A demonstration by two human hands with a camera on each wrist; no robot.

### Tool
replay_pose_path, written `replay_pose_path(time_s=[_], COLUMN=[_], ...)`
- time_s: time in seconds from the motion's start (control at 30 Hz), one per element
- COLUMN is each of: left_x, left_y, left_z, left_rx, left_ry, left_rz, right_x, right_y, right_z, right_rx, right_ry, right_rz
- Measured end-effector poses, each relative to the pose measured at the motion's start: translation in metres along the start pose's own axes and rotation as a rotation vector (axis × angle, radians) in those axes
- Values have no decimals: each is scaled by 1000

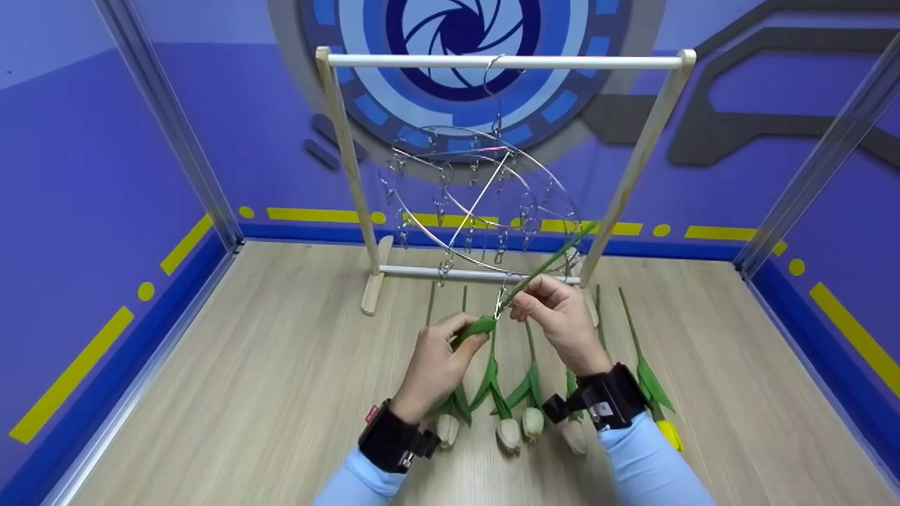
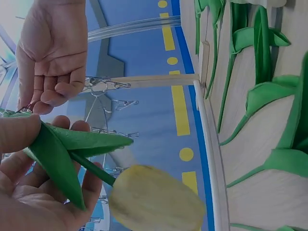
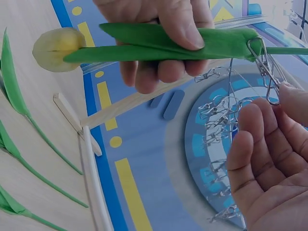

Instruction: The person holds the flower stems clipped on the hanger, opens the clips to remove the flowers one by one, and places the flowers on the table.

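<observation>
Even, bright overhead light fills the head view, with soft faint shadows on the wooden floor (image 1: pixel 246 393); straight rails bow at the wide-angle edges. Both wrist views look dimmer and bluish; the near tulip bud (image 2: pixel 154 197) is blurred.

tulips (image 1: pixel 508 393) lie on the floor before the rack (image 1: pixel 503 62).

Both forearms reach forward in light blue sleeves, a black band strapped on each wrist. The left hand (image 1: pixel 436 362) sits low, back of the hand up, fingers curled, thumb pressed flat across them. The right hand (image 1: pixel 559 320) is raised just beside it, wrist bent, thumb and forefinger pinched together, the other fingers loosely curled beneath.
</observation>
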State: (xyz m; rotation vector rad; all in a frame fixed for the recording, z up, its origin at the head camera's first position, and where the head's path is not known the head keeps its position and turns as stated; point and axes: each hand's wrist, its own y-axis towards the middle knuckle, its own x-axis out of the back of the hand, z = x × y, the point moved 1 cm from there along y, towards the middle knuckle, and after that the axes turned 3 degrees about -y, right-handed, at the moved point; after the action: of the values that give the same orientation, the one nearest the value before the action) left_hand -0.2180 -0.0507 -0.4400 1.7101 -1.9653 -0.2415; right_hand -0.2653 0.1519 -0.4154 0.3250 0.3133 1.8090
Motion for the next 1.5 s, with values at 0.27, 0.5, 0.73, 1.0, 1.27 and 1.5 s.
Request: replay_pose_path(time_s=[0.27,0.5,0.73,1.0,1.27,1.5], left_x=[6,10,13,13,7,4], left_y=[4,5,6,6,4,1], left_z=[5,7,9,5,5,5], left_rx=[119,215,263,140,23,22], left_ry=[-145,-247,-339,-210,-24,-34], left_rz=[99,185,190,7,-153,-185], right_x=[3,1,-2,-6,-15,-21], right_y=[4,10,11,9,6,3], right_z=[-9,-14,-13,-12,-13,-10], right_rx=[-50,-28,7,20,60,18], right_ry=[154,362,384,286,238,271], right_rz=[241,447,460,308,200,127])
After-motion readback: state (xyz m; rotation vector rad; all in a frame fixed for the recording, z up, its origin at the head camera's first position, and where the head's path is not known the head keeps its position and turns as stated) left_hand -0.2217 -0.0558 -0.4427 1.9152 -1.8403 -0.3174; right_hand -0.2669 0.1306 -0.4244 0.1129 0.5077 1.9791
